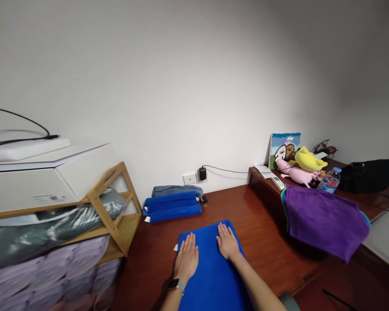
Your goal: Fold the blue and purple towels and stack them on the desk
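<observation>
A blue towel (pixel 210 276) lies spread on the dark wooden desk (pixel 253 224) in front of me. My left hand (pixel 187 258), with a watch at the wrist, lies flat and open on the towel's left part. My right hand (pixel 227 240) lies flat and open on its upper right part. Both hands hold nothing. Behind the towel, near the wall, sits a stack of folded blue towels (pixel 172 206) with a grey-blue one on top.
A purple cloth (pixel 324 220) hangs over the raised shelf at the right. Plush toys (pixel 301 166), a water bottle (pixel 330 180), a remote (pixel 278 182) and a black bag (pixel 369 175) sit there. A wooden rack (pixel 116 207) with a printer (pixel 45 177) stands left.
</observation>
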A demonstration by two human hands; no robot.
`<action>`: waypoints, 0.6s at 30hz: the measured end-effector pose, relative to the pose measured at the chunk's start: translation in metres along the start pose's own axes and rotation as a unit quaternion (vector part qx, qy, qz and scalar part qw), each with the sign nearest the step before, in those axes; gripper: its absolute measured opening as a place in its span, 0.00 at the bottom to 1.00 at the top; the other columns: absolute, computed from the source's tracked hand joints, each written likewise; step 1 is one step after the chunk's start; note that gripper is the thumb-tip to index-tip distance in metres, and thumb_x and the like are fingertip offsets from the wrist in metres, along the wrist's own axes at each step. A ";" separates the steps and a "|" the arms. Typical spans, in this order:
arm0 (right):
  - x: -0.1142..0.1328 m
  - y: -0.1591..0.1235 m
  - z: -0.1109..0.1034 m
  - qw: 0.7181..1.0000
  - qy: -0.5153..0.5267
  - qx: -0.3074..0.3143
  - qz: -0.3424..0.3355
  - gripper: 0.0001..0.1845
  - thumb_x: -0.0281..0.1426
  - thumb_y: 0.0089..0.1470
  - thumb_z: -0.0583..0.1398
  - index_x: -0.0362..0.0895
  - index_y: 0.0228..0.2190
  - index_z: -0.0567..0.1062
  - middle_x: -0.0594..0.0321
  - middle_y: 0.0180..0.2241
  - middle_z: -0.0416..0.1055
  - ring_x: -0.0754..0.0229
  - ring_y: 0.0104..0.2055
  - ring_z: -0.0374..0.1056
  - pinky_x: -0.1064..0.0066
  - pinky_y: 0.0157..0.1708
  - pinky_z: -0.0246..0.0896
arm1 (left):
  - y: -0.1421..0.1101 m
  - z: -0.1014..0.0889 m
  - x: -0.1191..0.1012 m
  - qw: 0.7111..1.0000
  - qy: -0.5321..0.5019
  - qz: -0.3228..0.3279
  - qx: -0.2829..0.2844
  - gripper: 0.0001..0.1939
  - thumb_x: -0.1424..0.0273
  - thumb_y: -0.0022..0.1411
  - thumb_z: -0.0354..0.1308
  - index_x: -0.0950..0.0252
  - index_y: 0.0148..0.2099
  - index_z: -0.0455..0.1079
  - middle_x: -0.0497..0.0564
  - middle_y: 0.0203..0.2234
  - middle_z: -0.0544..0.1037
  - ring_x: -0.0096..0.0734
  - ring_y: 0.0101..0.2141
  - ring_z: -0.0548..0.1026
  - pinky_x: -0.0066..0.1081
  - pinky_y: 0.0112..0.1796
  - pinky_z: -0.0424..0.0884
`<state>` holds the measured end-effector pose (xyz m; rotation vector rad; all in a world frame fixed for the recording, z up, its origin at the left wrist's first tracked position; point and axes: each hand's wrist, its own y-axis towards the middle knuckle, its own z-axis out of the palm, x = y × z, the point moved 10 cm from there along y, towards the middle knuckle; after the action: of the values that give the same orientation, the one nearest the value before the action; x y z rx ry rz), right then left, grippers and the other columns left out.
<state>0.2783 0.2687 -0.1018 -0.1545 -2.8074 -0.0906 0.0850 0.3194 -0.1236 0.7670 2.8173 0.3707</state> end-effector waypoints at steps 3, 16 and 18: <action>-0.036 -0.012 -0.022 0.997 -0.020 0.004 0.077 0.34 0.37 0.73 0.42 0.38 0.74 0.53 0.54 0.75 0.45 0.52 0.78 0.40 0.53 0.76 0.36 | -0.010 -0.014 0.027 0.998 0.023 -0.053 -0.006 0.32 0.66 0.73 0.36 0.70 0.74 0.59 0.61 0.70 0.66 0.44 0.70 0.64 0.51 0.69 0.59; 0.015 -0.109 0.007 0.999 0.023 -0.025 -0.036 0.34 0.43 0.74 0.43 0.45 0.74 0.54 0.61 0.75 0.47 0.53 0.77 0.43 0.54 0.76 0.39 | -0.113 -0.013 -0.043 0.998 0.003 -0.014 -0.054 0.32 0.58 0.75 0.38 0.67 0.74 0.59 0.58 0.71 0.65 0.46 0.70 0.64 0.51 0.69 0.63; -0.017 -0.107 -0.009 1.000 0.001 -0.007 0.011 0.34 0.42 0.73 0.44 0.42 0.73 0.55 0.59 0.74 0.47 0.52 0.77 0.44 0.54 0.76 0.40 | -0.117 -0.020 -0.020 0.998 0.012 -0.038 -0.057 0.33 0.59 0.75 0.37 0.68 0.74 0.58 0.59 0.70 0.66 0.46 0.70 0.64 0.51 0.69 0.63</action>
<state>0.2843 0.1598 -0.1035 -0.1893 -2.8020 -0.1056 0.0419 0.2075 -0.1362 0.6332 2.8102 0.5253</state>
